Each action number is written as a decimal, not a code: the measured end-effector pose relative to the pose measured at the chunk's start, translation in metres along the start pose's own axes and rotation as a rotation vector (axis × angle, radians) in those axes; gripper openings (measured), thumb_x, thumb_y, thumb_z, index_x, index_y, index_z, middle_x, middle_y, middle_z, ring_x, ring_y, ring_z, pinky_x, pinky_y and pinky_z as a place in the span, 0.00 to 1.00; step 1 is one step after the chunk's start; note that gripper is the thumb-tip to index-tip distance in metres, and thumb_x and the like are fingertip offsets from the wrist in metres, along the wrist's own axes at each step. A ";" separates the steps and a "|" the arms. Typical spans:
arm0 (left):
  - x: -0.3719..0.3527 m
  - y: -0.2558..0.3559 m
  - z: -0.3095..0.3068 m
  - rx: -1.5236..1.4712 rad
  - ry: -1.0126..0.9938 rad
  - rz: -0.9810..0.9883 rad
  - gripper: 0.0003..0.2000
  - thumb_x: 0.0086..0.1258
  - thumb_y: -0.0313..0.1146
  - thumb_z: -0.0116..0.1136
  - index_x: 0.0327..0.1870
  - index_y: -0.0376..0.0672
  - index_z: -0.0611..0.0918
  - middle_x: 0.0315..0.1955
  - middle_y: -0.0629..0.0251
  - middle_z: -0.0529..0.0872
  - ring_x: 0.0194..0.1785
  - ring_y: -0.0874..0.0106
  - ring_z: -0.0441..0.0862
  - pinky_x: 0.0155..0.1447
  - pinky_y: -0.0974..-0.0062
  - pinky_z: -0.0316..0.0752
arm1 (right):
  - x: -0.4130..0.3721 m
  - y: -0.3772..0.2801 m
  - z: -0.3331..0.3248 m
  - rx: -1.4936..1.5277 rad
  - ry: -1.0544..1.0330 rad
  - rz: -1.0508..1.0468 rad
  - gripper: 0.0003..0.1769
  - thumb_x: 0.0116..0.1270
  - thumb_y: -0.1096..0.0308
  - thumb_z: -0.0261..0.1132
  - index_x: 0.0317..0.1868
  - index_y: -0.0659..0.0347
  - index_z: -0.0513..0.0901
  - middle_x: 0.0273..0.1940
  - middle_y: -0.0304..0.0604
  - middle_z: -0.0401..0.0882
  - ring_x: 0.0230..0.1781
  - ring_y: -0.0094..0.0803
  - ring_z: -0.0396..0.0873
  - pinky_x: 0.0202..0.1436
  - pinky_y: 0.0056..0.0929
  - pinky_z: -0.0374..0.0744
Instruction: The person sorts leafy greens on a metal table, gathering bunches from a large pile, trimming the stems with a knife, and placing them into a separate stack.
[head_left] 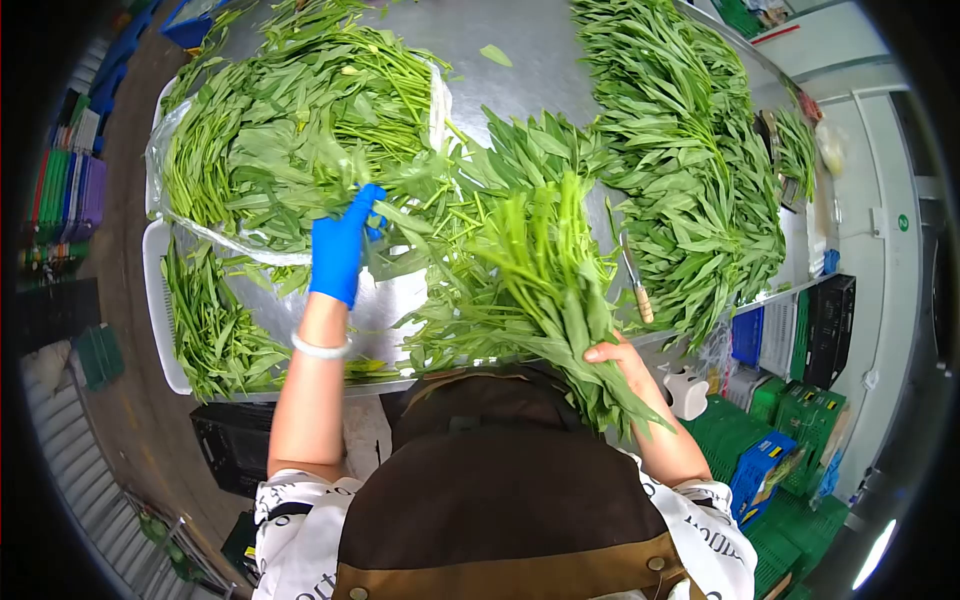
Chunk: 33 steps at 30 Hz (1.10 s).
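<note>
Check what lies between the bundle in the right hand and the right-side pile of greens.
A wooden-handled knife lies on the steel table between the bundle, held by the right hand, and the pile; the head view shows it.

I see a thick bundle of long green leafy stalks (545, 270) clasped in my right grip (612, 355). Its paler stem ends point away from me over the steel worktop (500, 30), and its leaf tips droop past the near edge. A loose heap of the same green leafy stalks (290, 130) lies tangled on a clear plastic sheet (437, 100) to the left. My blue-gloved left grip (340, 250) touches the heap's near edge.
</note>
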<state>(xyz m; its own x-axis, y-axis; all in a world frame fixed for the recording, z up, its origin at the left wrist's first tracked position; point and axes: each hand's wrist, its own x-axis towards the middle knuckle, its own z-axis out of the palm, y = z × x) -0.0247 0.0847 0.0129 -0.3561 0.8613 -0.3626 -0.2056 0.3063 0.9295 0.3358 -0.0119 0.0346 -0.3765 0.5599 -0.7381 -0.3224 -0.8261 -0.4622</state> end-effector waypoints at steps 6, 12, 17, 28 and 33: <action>-0.009 -0.029 -0.003 0.319 -0.591 -0.270 0.17 0.69 0.43 0.58 0.46 0.38 0.85 0.37 0.66 0.87 0.39 0.78 0.81 0.49 0.78 0.75 | -0.007 0.005 -0.016 -0.019 -0.045 0.006 0.40 0.43 0.76 0.65 0.62 0.65 0.69 0.50 0.51 0.79 0.48 0.42 0.80 0.55 0.38 0.78; -0.056 -0.059 0.040 0.089 -0.904 -0.296 0.15 0.66 0.35 0.60 0.50 0.37 0.81 0.43 0.64 0.85 0.43 0.77 0.79 0.47 0.78 0.75 | -0.003 0.014 -0.037 -0.025 -0.074 -0.018 0.39 0.43 0.76 0.65 0.62 0.66 0.69 0.51 0.51 0.79 0.48 0.43 0.80 0.55 0.38 0.78; -0.002 -0.058 0.003 -0.244 -0.297 -0.252 0.10 0.64 0.26 0.58 0.45 0.33 0.80 0.35 0.60 0.85 0.35 0.75 0.81 0.39 0.75 0.77 | -0.001 0.010 -0.032 -0.005 -0.064 0.006 0.39 0.43 0.76 0.65 0.62 0.66 0.70 0.51 0.51 0.79 0.48 0.43 0.80 0.55 0.38 0.78; -0.050 -0.038 0.078 0.107 -0.810 0.382 0.27 0.58 0.41 0.70 0.58 0.38 0.77 0.43 0.63 0.85 0.47 0.70 0.81 0.55 0.72 0.74 | -0.002 0.012 -0.034 0.013 -0.053 0.029 0.38 0.43 0.77 0.65 0.62 0.66 0.70 0.51 0.52 0.79 0.48 0.43 0.80 0.55 0.38 0.78; -0.035 -0.003 0.073 0.146 -0.522 -0.280 0.22 0.63 0.35 0.63 0.58 0.37 0.77 0.43 0.67 0.84 0.46 0.77 0.80 0.49 0.78 0.75 | -0.009 0.013 -0.038 0.033 -0.044 0.023 0.38 0.44 0.77 0.65 0.62 0.66 0.70 0.52 0.52 0.79 0.48 0.43 0.80 0.55 0.38 0.78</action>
<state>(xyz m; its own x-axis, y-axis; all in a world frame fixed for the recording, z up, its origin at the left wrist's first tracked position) 0.0546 0.0830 0.0282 0.1953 0.8136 -0.5476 -0.0868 0.5705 0.8167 0.3680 -0.0301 0.0160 -0.4215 0.5440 -0.7256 -0.3418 -0.8364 -0.4285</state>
